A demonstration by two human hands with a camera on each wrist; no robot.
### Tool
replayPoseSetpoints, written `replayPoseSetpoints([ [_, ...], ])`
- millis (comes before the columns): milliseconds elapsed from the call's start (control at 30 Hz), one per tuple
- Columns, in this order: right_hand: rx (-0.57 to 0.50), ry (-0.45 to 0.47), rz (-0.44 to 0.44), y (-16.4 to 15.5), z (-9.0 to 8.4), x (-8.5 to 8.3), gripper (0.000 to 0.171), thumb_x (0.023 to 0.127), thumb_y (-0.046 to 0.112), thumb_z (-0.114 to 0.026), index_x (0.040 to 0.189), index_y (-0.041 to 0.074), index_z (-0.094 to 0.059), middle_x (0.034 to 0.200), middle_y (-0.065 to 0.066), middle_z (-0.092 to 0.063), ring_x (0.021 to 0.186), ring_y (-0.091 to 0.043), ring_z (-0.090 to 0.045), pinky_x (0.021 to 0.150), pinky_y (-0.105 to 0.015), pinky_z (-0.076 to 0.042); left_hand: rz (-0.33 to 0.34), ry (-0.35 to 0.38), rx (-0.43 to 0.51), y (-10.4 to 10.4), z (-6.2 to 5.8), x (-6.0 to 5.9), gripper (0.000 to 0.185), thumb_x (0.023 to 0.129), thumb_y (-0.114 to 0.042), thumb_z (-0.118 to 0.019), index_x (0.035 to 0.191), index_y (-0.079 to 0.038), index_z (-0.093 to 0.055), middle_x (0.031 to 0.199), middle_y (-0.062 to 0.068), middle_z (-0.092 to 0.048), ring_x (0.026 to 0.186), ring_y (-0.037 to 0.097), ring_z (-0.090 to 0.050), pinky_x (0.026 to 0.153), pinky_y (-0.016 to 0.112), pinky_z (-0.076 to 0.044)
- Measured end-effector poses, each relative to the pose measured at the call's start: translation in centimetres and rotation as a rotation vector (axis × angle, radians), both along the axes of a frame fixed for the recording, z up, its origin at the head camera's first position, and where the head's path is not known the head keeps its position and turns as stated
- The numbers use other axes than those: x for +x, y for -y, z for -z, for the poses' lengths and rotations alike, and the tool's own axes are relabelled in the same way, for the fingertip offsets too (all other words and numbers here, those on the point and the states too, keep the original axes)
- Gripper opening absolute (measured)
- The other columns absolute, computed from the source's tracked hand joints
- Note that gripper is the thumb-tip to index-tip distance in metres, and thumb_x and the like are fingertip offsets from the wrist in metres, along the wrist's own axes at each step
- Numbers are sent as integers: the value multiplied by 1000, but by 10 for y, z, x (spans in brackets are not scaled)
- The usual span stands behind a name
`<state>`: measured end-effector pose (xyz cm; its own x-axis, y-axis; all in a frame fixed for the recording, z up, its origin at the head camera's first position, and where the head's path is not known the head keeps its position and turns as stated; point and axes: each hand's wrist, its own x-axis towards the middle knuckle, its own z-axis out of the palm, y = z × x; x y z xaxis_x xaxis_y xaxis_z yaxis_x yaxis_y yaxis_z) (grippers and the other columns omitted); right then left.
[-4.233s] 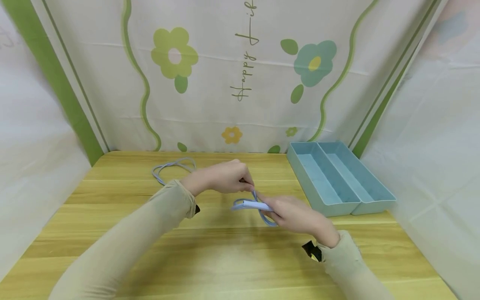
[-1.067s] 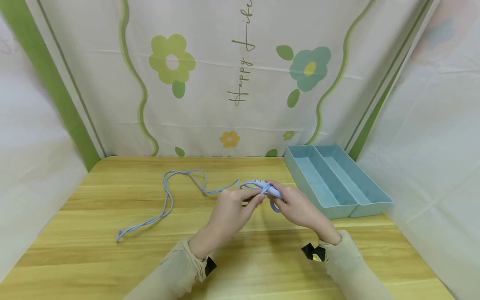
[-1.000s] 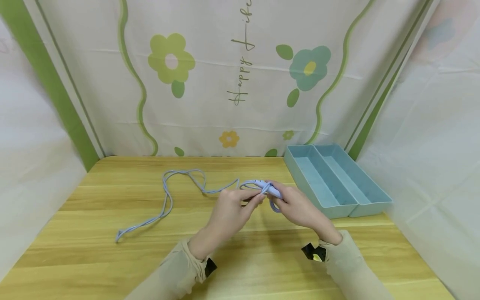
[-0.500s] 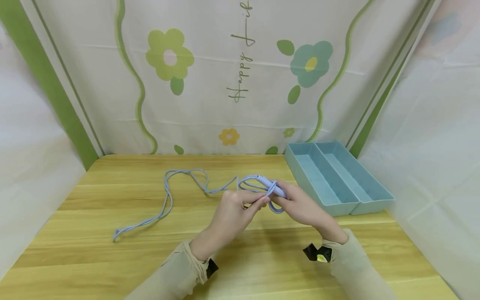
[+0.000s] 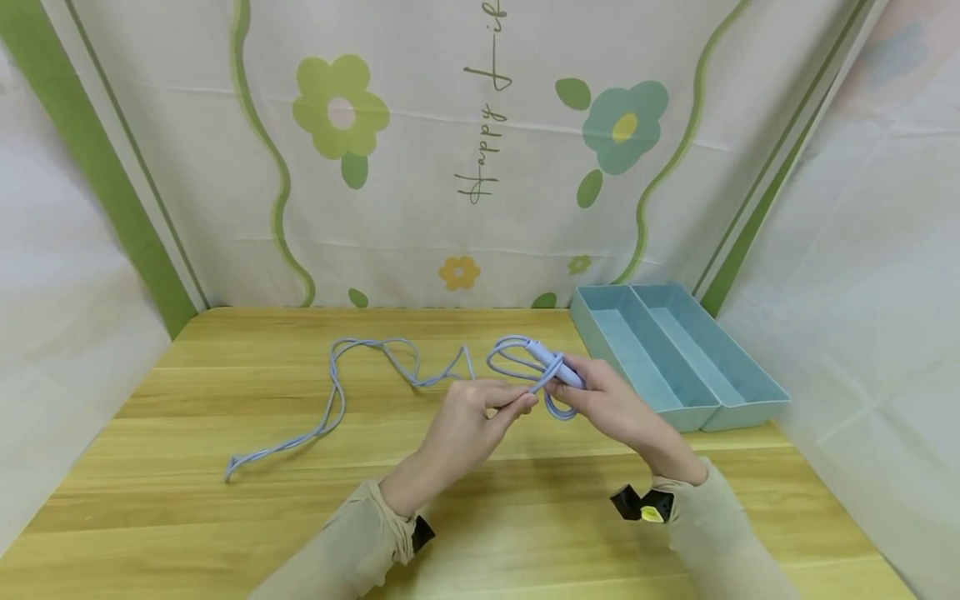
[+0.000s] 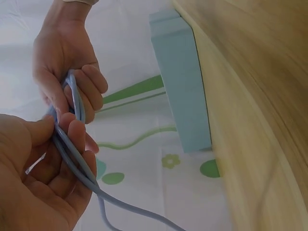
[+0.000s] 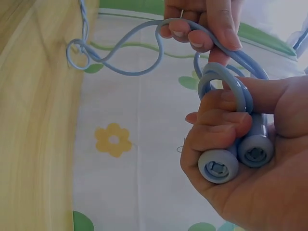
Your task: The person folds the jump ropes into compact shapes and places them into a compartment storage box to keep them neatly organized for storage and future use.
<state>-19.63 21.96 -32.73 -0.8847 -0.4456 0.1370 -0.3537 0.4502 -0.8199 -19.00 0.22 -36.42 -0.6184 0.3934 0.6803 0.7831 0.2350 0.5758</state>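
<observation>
A pale blue-lavender jump rope is in both hands above the table. My right hand (image 5: 611, 404) grips its two handles (image 7: 219, 166) side by side, their hollow round ends facing the camera in the right wrist view. Cord loops (image 5: 513, 354) pass round the handles and stick out beyond them. Just left of the handles, my left hand (image 5: 457, 433) pinches doubled cord (image 6: 74, 159) between thumb and fingers. The remaining cord (image 5: 335, 392) trails from the left hand across the wooden table, partly twisted, ending in a small bend at the left.
Two joined light-blue open bins (image 5: 686, 408) stand at the back right of the wooden table (image 5: 187, 533). Behind the table hangs a white curtain (image 5: 420, 192) printed with flowers; white cloth also closes both sides.
The left hand has come from beyond the handles to their near left, and more cord lies spread on the table. Lately the right hand has shifted slightly right with the handles, away from the left.
</observation>
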Motion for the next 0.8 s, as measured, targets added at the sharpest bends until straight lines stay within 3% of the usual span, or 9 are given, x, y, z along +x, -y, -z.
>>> replayPoseSetpoints([
  [267,-6,21,-70,-7,-3,0,11,102,18,-57,104,8,-61,69,-2,-37,59,-16,-34,56,-30,-36,31,17,-4,3,1,-6,15,93,-8,-70,104,-1,-76,89,3,-74,77,5,-68,62,16,-52],
  [367,3,19,-111,-11,-4,1,15,102,21,-57,114,13,-60,67,-1,-35,56,-14,-32,53,-30,-36,38,3,5,4,2,-7,15,92,-7,-70,104,-1,-76,89,3,-74,77,5,-68,63,16,-52],
  [500,-20,27,-148,-11,-5,1,36,102,24,-57,138,20,-53,69,-3,-39,54,-13,-35,50,-29,-38,42,-11,21,3,2,-7,15,92,-7,-70,104,-2,-77,88,2,-73,75,5,-68,61,16,-52],
  [600,-83,43,-173,-9,-3,-1,49,103,20,-55,150,20,-41,75,-8,-46,56,-17,-40,49,-29,-40,47,-10,32,2,3,-7,14,92,-7,-70,103,-2,-77,87,2,-73,74,5,-67,59,16,-51],
  [800,-160,27,-105,-3,1,-2,47,101,17,-59,146,12,-46,97,-13,-62,69,-26,-51,55,-32,-46,73,-28,42,0,7,-8,13,91,-7,-72,102,-1,-77,86,3,-74,72,5,-66,52,15,-48],
])
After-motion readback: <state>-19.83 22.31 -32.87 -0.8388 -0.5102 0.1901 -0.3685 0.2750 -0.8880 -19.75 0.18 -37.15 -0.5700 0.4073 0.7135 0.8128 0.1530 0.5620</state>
